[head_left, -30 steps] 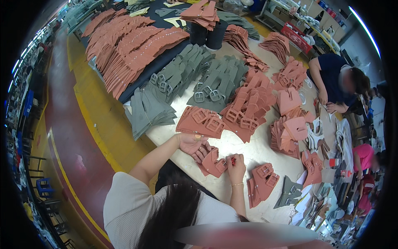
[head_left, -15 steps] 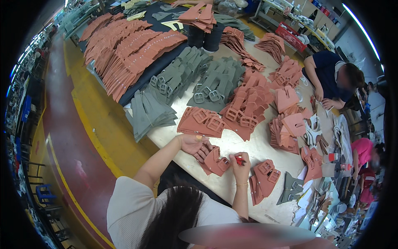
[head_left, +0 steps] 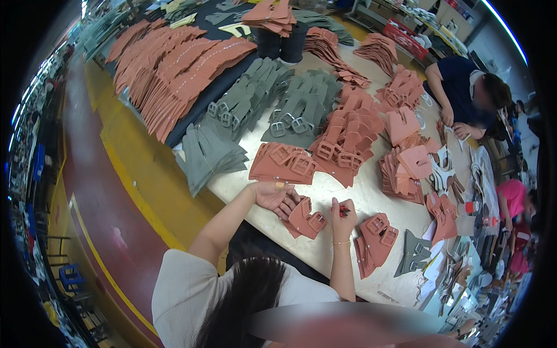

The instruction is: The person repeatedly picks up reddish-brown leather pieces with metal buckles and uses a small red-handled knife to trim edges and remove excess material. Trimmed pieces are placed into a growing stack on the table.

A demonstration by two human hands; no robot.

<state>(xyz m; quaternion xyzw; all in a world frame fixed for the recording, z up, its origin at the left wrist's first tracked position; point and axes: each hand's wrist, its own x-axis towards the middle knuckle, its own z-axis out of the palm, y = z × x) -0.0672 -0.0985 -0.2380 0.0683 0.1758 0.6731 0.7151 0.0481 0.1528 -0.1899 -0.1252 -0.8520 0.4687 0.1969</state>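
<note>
My left hand (head_left: pixel 275 197) is turned partly palm up, with its fingertips closed on the edge of a terracotta leather piece (head_left: pixel 299 220) with covered buckles. That piece rests at the near edge of the pale table. Just to its right my right hand (head_left: pixel 341 219) is raised, its fingers wrapped round a small red and black hand tool (head_left: pixel 344 211). Most of the tool is hidden in the palm, so its kind does not show. Farther right lies a small stack of similar buckled terracotta pieces (head_left: pixel 366 255).
Beyond my hands lie buckled terracotta stacks (head_left: pixel 281 165) and grey-green strap pieces (head_left: pixel 304 104). A grey-green buckled piece (head_left: pixel 411 255) sits at the right, near scraps. Across the table a person in a dark shirt (head_left: pixel 458 87) works with both hands.
My right hand has lifted slightly and drawn away from the buckled piece, still gripping the red tool. My left hand keeps its hold. The whole view has shifted a little.
</note>
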